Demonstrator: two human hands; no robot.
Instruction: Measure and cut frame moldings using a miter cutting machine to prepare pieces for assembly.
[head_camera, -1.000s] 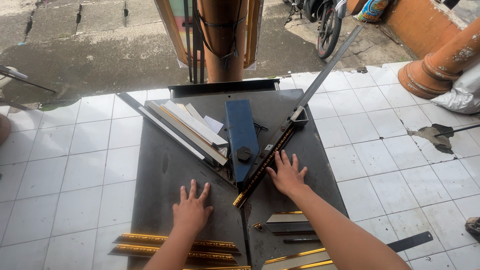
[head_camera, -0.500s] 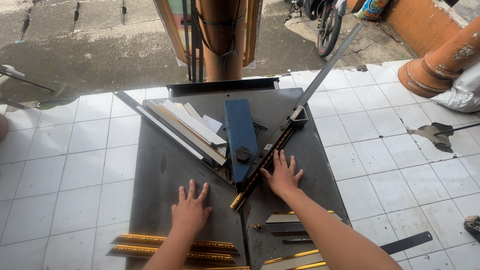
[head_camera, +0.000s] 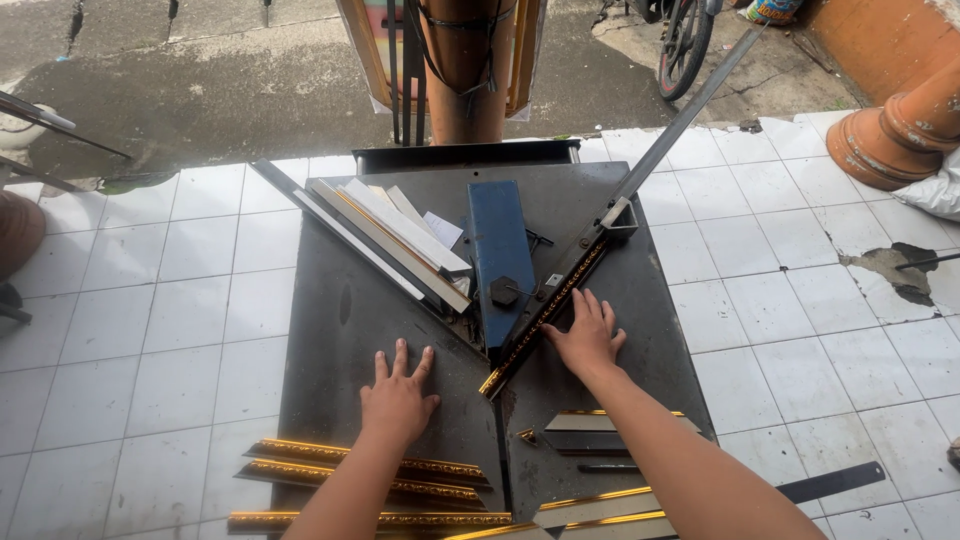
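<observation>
My left hand lies flat, fingers spread, on the dark metal base plate of a mitre cutter on the tiled floor. My right hand presses flat on the plate, fingers against a gold-and-black frame moulding strip that lies along the right angled fence. A blue blade block sits at the centre, where the two fences meet. A long grey lever handle rises from the block to the upper right.
Pale moulding strips rest along the left fence. Cut gold moulding pieces lie at the plate's near edge, more of these cut pieces by my right arm. A post, a bike wheel and a terracotta pot stand beyond.
My right hand and the gold strip have shifted slightly down the fence toward me. My left hand has stayed flat on the plate.
</observation>
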